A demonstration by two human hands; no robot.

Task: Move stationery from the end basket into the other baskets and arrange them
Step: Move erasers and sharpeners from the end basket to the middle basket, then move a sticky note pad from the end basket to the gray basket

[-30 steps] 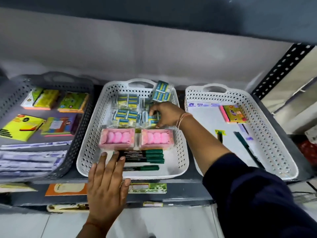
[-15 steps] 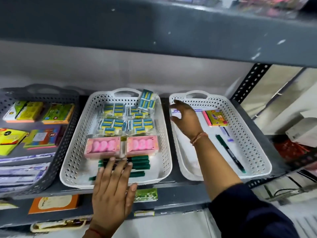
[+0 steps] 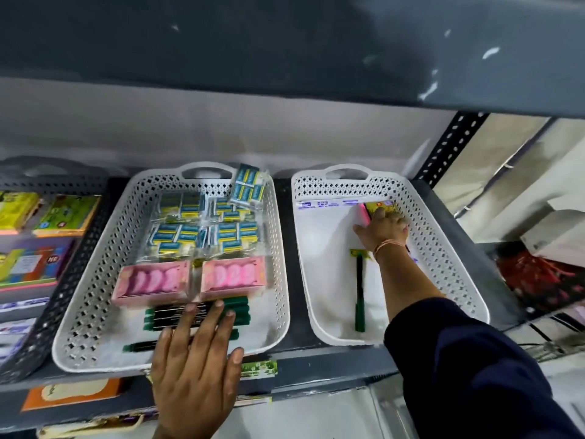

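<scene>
Your left hand (image 3: 196, 365) lies flat and wide on the middle basket (image 3: 278, 248) at the bottom, while your right hand (image 3: 383, 229), further up on the right, has fingers on the yellow pack (image 3: 378, 205) at the end basket's (image 3: 443, 245) far end.

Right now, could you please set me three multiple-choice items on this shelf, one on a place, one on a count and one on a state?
1. Where is the right hand?
A. in the middle basket
B. in the end basket on the right
C. on the floor

2. How many pink boxes lie in the middle basket?
A. two
B. four
C. none

3. How is the left hand?
A. clenched round a marker
B. flat and open on the basket's front edge
C. out of sight

Answers: 1 B, its fingers reach the yellow packet there; 2 A, they sit side by side; 3 B, its fingers are spread over the green markers.
</scene>
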